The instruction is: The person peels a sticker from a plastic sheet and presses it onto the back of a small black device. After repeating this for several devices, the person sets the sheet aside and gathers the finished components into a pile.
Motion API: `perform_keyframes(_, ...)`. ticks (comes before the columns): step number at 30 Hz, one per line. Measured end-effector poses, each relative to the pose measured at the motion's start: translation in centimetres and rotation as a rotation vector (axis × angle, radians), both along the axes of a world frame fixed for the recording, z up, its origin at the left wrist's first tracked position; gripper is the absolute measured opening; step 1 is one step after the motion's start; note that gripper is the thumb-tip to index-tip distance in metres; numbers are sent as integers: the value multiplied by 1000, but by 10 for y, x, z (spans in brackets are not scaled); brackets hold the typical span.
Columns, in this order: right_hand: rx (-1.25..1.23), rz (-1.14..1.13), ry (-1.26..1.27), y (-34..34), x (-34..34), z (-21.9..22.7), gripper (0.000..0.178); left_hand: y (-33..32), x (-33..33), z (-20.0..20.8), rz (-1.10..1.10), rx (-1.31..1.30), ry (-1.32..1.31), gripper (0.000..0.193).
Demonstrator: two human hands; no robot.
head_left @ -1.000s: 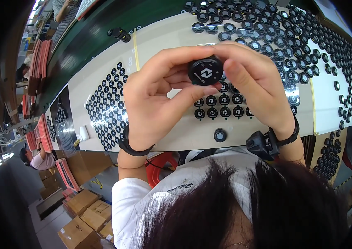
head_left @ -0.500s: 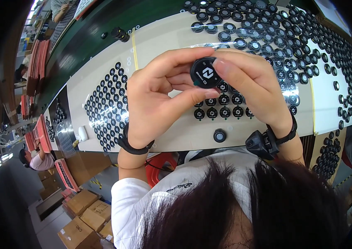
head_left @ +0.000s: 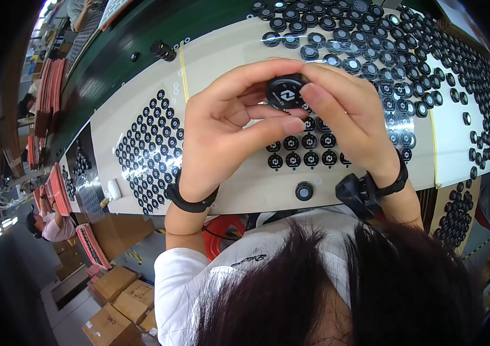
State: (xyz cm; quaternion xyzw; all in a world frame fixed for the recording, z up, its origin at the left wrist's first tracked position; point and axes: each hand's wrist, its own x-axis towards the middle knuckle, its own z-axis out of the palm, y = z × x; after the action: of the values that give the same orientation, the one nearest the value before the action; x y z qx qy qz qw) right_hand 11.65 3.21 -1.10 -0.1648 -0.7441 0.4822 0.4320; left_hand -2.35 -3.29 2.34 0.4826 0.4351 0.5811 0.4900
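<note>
Hair (head_left: 337, 288): our own head fills the lower edge, hiding the bench's near side.
Cartons (head_left: 121, 300): brown boxes at lower left; we can't make out their markings.
Sheets (head_left: 147, 153): pale boards carrying rows of black round caps.
Hands: our left hand (head_left: 222, 135) and right hand (head_left: 352, 124) together pinch one black round cap (head_left: 286, 92), raised above the boards.
Emblem: white mark on that cap's face.

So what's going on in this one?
A person at a workbench holds one small round black cap up in both hands, the left hand and right hand pinching its rim with the fingers. Below the hands, rows of matching round stickers lie on the bench. More black caps cover the far right, and one cap sits alone near the front edge.
</note>
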Motion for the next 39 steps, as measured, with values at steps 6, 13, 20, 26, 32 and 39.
perform_keyframes(6,408,-207,-25,4,-7,-12,20,7,-6,-11,35,-20,-41,20)
perform_keyframes(13,417,-229,-42,0,-10,-12,23,9,-8,-18,59,25,-7,18)
perform_keyframes(20,254,-149,-61,-8,-8,-7,24,5,-11,-14,39,-10,56,18)
perform_keyframes(26,211,-218,-94,-5,-6,-10,23,4,-3,-11,22,-52,-65,20)
perform_keyframes(32,206,-172,-85,-9,-4,-10,23,-2,-4,-10,9,-28,98,26)
perform_keyframes(39,204,-184,-63,-6,-3,-12,24,-1,-2,-12,-18,-65,-10,32)
